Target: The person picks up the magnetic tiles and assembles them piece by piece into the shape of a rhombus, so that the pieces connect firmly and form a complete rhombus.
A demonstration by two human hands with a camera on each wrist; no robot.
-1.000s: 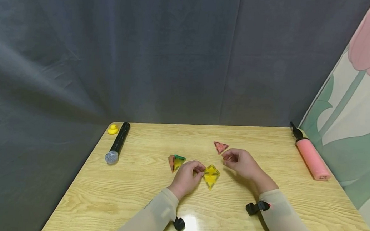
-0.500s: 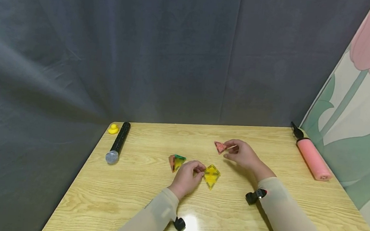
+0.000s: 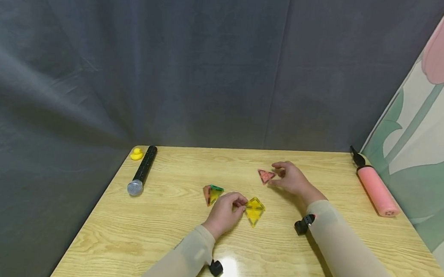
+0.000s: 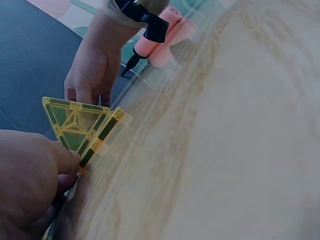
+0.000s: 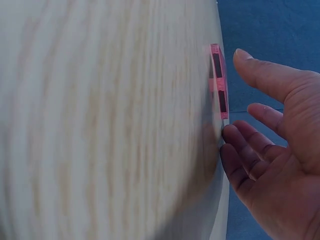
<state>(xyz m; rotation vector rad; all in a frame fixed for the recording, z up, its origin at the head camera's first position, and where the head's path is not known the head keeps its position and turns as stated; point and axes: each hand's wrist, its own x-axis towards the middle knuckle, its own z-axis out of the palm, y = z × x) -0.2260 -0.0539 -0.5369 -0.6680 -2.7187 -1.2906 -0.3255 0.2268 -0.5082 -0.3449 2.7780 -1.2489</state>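
My left hand (image 3: 224,212) pinches the left corner of two yellow triangular magnetic tiles (image 3: 254,216) that meet along one edge. In the left wrist view one yellow tile (image 4: 75,122) stands raised while the other (image 4: 102,137) lies low by the tabletop. Further back, my right hand (image 3: 290,179) reaches to a pink triangular magnetic tile (image 3: 266,176) with thumb and fingers spread. The right wrist view has the pink tile (image 5: 220,82) flat on the table, seen edge-on, with the thumb and fingertips close beside it and nothing held.
Left of my left hand stands a small cluster of orange, green and yellow magnetic tiles (image 3: 213,194). A black microphone (image 3: 143,169) and a yellow rubber duck (image 3: 136,154) lie at the back left. At the right edge rests a pink hand pump (image 3: 377,190); a dark curtain (image 3: 211,69) hangs behind.
My right hand has moved back and its fingers have spread apart beside the pink tile. The left hand and the yellow tiles have stayed in place.
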